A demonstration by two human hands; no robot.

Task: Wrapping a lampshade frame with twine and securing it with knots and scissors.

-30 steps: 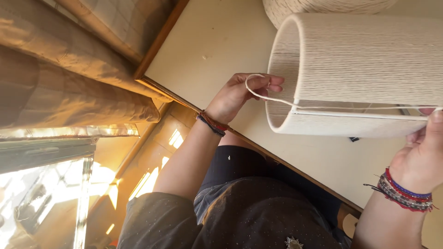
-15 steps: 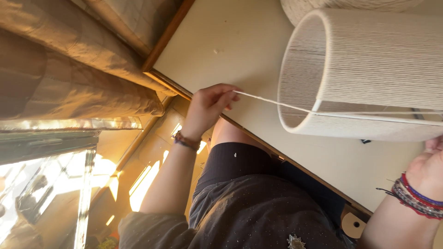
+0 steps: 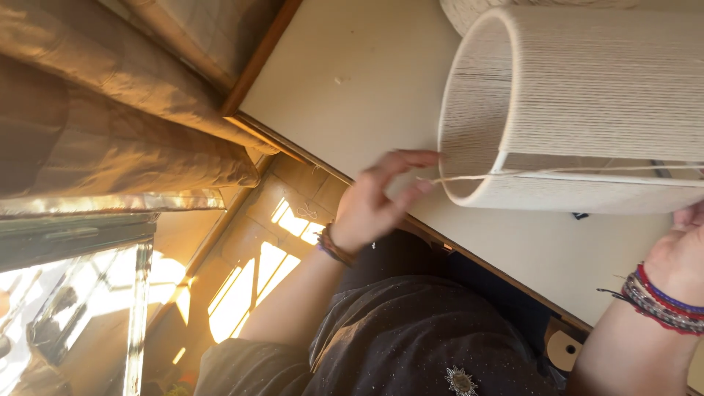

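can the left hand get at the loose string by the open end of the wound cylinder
Probably yes. The left hand has its fingertips right at the string beside the open rim of the wound cylinder, and nothing lies between them over the table.

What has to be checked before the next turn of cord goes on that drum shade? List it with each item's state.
1. Cord runs straight across the shade: ok.
2. Left hand has the cord's end pinched: cannot tell, since the fingers are spread and blurred.
3. Right hand steadies the shade: cannot tell, as it is cut off at the picture's edge.
4. Wound turns lie close, side by side: ok where visible.
5. Winding complete: not ok, an unwound strip shows between the wound bands.
6. Shade lies on its side over the table: ok.
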